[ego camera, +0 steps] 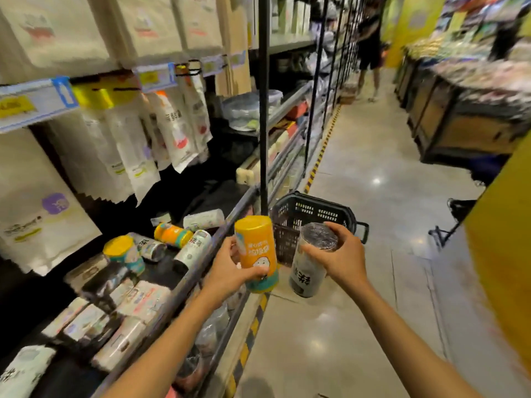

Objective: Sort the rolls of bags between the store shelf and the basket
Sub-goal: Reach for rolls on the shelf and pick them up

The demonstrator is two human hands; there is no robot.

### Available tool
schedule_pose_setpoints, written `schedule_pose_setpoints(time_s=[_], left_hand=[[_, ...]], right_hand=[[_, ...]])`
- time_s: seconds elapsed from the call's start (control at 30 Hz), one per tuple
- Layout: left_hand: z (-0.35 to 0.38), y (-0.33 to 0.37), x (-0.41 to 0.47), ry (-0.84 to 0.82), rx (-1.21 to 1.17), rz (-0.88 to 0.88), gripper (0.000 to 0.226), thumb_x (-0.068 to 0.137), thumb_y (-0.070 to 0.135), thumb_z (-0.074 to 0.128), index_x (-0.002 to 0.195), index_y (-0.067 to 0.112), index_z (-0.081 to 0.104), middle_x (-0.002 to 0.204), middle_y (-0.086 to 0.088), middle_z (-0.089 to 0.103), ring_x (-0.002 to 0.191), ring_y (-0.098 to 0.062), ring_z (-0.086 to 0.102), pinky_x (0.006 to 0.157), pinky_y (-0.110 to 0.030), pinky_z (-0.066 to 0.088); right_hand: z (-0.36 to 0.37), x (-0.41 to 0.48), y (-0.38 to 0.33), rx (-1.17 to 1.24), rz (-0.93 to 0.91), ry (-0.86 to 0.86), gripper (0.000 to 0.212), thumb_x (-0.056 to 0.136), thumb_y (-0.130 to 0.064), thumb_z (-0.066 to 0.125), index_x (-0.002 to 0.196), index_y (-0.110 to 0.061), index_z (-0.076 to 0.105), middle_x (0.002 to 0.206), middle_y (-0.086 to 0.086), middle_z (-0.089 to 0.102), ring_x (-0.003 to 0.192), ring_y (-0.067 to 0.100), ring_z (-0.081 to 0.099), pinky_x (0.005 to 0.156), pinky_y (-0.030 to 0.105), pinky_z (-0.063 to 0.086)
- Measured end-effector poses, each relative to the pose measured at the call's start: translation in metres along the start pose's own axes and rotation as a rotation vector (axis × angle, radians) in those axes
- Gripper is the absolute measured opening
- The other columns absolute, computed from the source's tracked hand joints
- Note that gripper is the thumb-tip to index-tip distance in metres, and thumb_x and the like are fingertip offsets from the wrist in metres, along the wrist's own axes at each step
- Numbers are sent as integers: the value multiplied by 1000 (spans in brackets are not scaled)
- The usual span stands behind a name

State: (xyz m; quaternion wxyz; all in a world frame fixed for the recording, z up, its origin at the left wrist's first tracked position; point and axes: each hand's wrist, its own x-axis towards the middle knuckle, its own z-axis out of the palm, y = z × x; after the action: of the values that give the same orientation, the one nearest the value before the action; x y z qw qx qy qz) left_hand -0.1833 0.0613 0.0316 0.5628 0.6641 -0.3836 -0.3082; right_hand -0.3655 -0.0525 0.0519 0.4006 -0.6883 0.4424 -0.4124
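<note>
The left hand (pixel 230 271) is curled round a yellow-orange cylindrical roll (pixel 255 251), the right hand (pixel 342 261) round a grey-black wrapped roll (pixel 309 271); both are best released low in the far dark plastic basket (pixel 311 212).

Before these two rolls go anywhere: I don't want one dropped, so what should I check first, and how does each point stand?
1. Left hand grips the orange roll around its lower half: ok.
2. Right hand grips the black roll by its top end only: ok, though less secure.
3. Basket stands on the floor just beyond both hands: ok.
4. Room in the basket's bottom: cannot tell, rolls hide it.
5. Bare patch on the shelf among the lying rolls: ok.
</note>
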Motion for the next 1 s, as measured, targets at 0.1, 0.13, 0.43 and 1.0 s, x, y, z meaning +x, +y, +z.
schedule_pose_setpoints(time_s=[0.1, 0.13, 0.43, 1.0], left_hand=[[38, -5, 38, -57, -3, -7, 67, 49, 22, 91, 99, 28, 47, 104, 10, 60, 95, -1, 59, 69, -11, 50], [52, -7, 51, -72, -9, -16, 64, 54, 15, 91, 100, 27, 48, 105, 7, 61, 95, -2, 62, 69, -13, 51], [147, -16, 166, -123, -19, -127, 55, 67, 10, 82, 107, 25, 48, 108, 5, 64, 98, -9, 63, 80, -24, 53], [181, -69, 454, -170, 27, -193, 76, 40, 41, 88, 106, 26, 55, 102, 5, 69, 92, -7, 68, 78, -26, 56]], right_hand=[[-22, 34, 26, -18, 30, 34, 60, 60, -23, 86, 114, -22, 59, 90, -15, 58, 80, -3, 55, 79, 24, 50], [-28, 47, 35, -20, 40, 42, 63, 60, -24, 86, 116, -21, 59, 92, -12, 58, 81, -2, 55, 79, 24, 50], [-68, 169, 107, -39, 118, 47, 62, 58, -30, 86, 114, -25, 60, 107, -4, 65, 97, 13, 61, 84, 35, 55], [-6, 409, 207, -146, 298, 127, 58, 55, -26, 89, 107, -22, 63, 94, -7, 66, 84, 9, 63, 75, 23, 52]])
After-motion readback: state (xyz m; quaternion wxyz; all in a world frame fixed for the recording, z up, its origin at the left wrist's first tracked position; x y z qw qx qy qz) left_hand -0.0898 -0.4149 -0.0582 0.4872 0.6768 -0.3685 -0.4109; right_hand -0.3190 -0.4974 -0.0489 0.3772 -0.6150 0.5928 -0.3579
